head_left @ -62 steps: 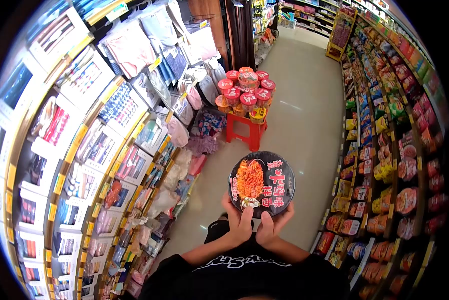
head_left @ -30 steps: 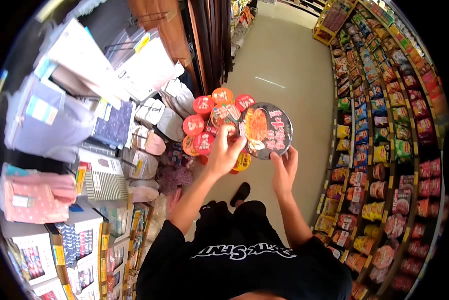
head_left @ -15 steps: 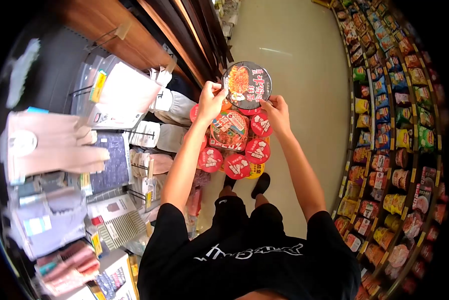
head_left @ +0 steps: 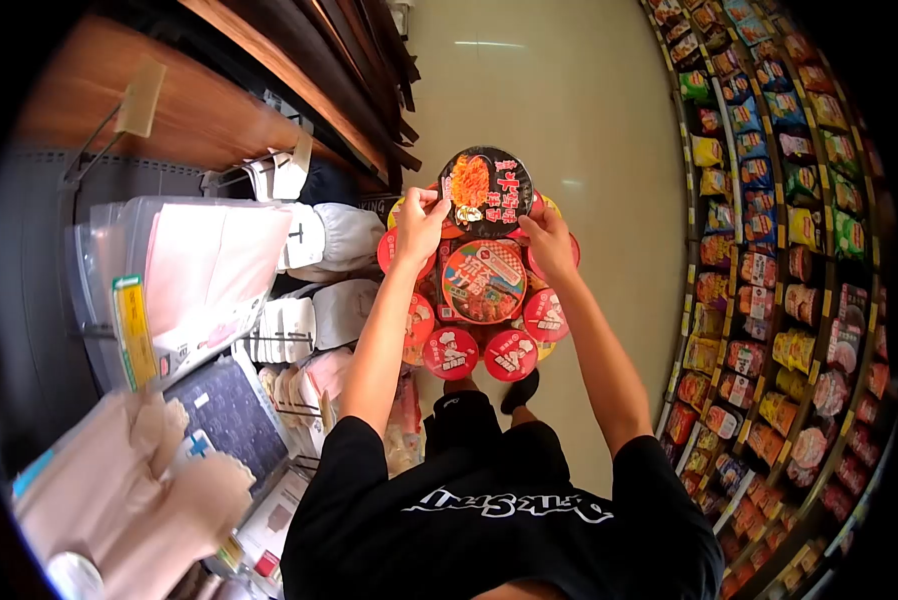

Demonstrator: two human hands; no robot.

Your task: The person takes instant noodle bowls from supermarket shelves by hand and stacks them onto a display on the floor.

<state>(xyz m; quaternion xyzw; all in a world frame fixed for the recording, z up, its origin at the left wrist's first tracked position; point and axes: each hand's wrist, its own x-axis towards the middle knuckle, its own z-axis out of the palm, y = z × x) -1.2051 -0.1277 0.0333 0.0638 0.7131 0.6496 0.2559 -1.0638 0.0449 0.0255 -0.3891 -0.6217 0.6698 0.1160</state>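
Note:
Between my two hands is a round instant noodle bowl (head_left: 494, 185) with a black lid, printed with orange noodles and red and white lettering. My left hand (head_left: 421, 230) pinches its left rim. At its lower right edge, my right hand (head_left: 551, 243) grips with the thumb on the lid; the fingers underneath are partly hidden. Just below lies a larger noodle tub (head_left: 483, 283) with a red and teal lid. Several small cups with red lids, one a red-lidded cup (head_left: 451, 353), ring that tub. What bears the cups is hidden.
Snack shelves (head_left: 759, 260) with bags and noodle packs run along the right. On the left, hooks hold packaged clothing (head_left: 214, 270) and white socks (head_left: 309, 235). Dark wooden boards (head_left: 319, 70) stand at upper left. A pale floor (head_left: 539, 90) stretches ahead between both sides.
The black-lidded bowl has shifted slightly down and tilted a little in my hands. More of the tub and red-lidded cups shows below. The clothing rack and shelves have shifted with my view.

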